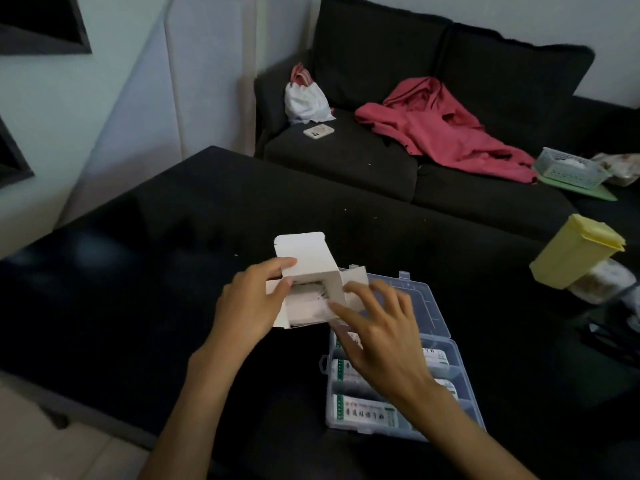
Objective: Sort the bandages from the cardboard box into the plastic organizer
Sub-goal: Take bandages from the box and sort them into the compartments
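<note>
Reaching into the opened box for more bandages

The left hand gripped the white cardboard box, tilted on the black table with its open mouth toward the right hand. That hand, nearer the white bandages inside, had its fingers spread and holding nothing I could see. The plastic organizer lay just below it, some compartments already holding packets.
</note>
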Motion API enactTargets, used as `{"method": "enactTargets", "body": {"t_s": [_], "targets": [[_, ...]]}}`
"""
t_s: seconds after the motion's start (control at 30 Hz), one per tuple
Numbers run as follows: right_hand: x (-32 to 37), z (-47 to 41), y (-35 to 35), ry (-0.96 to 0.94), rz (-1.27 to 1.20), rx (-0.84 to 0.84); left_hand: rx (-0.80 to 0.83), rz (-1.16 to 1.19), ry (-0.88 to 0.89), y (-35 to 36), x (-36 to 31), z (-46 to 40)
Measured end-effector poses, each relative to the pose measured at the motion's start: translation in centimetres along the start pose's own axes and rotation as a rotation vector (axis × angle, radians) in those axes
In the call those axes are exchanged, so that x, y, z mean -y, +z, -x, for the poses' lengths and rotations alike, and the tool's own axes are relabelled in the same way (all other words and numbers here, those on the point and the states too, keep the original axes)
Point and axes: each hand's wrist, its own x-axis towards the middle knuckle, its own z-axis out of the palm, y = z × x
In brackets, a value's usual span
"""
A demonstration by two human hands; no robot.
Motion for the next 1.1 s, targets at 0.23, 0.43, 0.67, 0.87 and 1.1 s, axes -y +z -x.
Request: {"method": "enactTargets", "body": {"t_s": [0.23, 0.43, 0.67, 0.87, 1.1], "targets": [[1.7, -3.9, -1.5, 0.097, -0.341, 0.494, 0.030, 0.022, 0.034, -0.5, 0.5, -0.1], [0.6, -7.5, -0.9, 0.116, -0.583, 1.098, 0.035, -0.013, 0.053, -0.4, 0.6, 0.0], [1.2, -6.7, 0.2, -0.020, -0.311, 0.966, 0.008, -0.034, 0.060, -0.4, 0.4, 0.2], [1.1, -5.7, -0.3, 0.005, -0.381, 0.870, -0.015, -0.036, 0.059, -0.3, 0.2, 0.2], [-0.8, -5.6, -1.2, 0.001, -0.659, 0.759, -0.054, 0.001, 0.056, -0.2, 0.2, 0.0]]}}
